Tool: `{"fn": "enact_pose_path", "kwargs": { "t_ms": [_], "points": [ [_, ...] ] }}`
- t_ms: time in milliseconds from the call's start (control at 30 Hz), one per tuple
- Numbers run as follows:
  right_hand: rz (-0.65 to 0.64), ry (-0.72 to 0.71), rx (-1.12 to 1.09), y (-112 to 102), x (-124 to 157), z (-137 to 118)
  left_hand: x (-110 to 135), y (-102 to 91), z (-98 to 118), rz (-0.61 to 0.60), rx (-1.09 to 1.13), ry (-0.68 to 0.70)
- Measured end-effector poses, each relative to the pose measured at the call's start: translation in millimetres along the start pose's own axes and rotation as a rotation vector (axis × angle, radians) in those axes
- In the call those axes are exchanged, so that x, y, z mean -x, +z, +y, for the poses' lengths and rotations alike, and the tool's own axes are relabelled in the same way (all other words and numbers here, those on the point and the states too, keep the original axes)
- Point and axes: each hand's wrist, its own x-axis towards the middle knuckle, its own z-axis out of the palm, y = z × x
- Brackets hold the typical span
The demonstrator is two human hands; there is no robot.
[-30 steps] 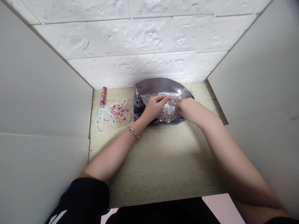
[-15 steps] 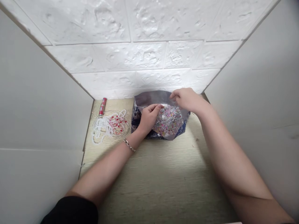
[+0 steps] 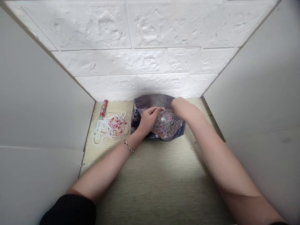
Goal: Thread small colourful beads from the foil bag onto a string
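Note:
An open foil bag (image 3: pixel 152 100) lies at the back of the wooden table (image 3: pixel 161 175), full of small mixed-colour beads (image 3: pixel 167 126). My left hand (image 3: pixel 147 120) rests on the bag's left side, fingers curled over its near edge and gripping it. My right hand (image 3: pixel 179 106) reaches into the bag's mouth from the right, fingers bent down into the beads; what they hold is hidden. A metal bracelet (image 3: pixel 128 146) is on my left wrist.
Left of the bag lies a heap of white and red bead strings (image 3: pixel 109 126), with a small red tube (image 3: pixel 103 108) behind it. White panels wall in the table at left (image 3: pixel 42 125) and right (image 3: pixel 257 100); a white brick-pattern wall (image 3: pixel 145 62) stands behind.
My right hand rose from the beads to the bag's back flap, then dipped back into the bag's mouth. The bag's flap has folded inward. My left hand has stayed on the bag.

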Motion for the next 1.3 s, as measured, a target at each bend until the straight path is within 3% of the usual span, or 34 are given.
{"fn": "enact_pose_path", "kwargs": {
  "t_ms": [433,733,1000,1167,1300],
  "points": [
    [-0.106,-0.031,-0.003,-3,0,-4,5,-2.0,-4,-0.083,0.347,-0.133],
    [-0.037,-0.063,-0.053,-6,1,-10,17,0.4,4,0.061,0.186,0.007],
    [0.031,-0.094,-0.022,1,-1,-15,13,-11.5,26,0.135,0.350,0.114],
    [0.037,-0.211,-0.025,8,-3,-20,7,-23.5,31,0.122,0.342,0.095],
    [0.186,-0.274,-0.002,12,4,-34,4,-27.5,40,0.045,0.504,-0.026]
  ]
}}
